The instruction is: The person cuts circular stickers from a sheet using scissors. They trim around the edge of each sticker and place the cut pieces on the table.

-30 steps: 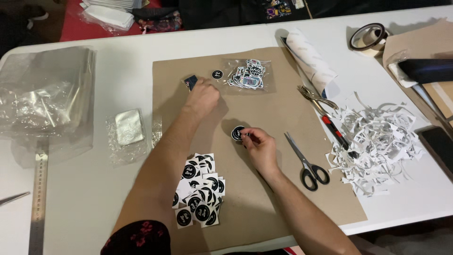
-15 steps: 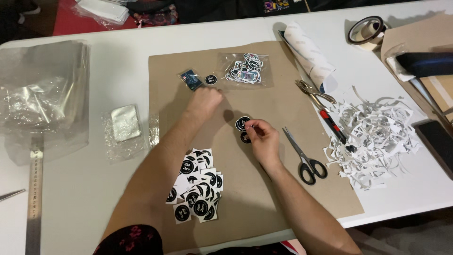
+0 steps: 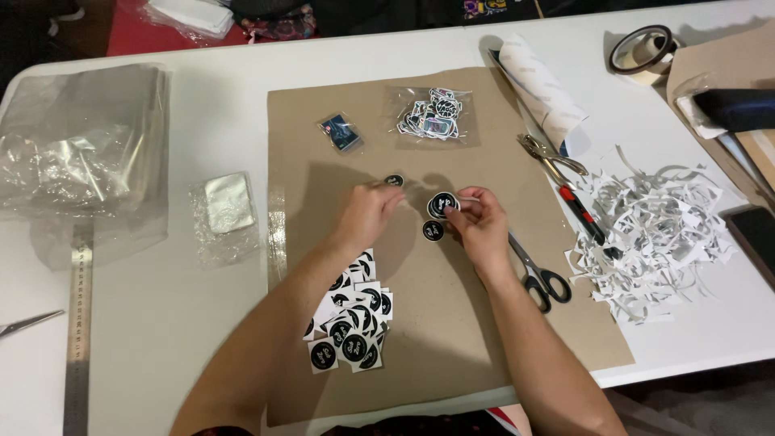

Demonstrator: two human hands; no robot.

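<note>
Fingers of your right hand (image 3: 480, 226) pinch a round black sticker (image 3: 442, 204) at frame centre; your left hand (image 3: 367, 214) curls loosely, empty, beside it.

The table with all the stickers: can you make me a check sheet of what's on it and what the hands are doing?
Surface: white table with a brown paper sheet laid flat on it.
Job's things: round black sticker in the right hand; another lying just below; a small one by the left fingertips; pile of square-backed stickers.
Clutter: scissors, white paper scraps, two filled clear bags, tape roll, metal ruler, stack of clear sleeves.
Hands: left hand curled, fingertips near the small sticker; right hand pinching the round sticker.
Cables: nothing seen.
Surroundings: dark floor and red patch beyond the table.
</note>
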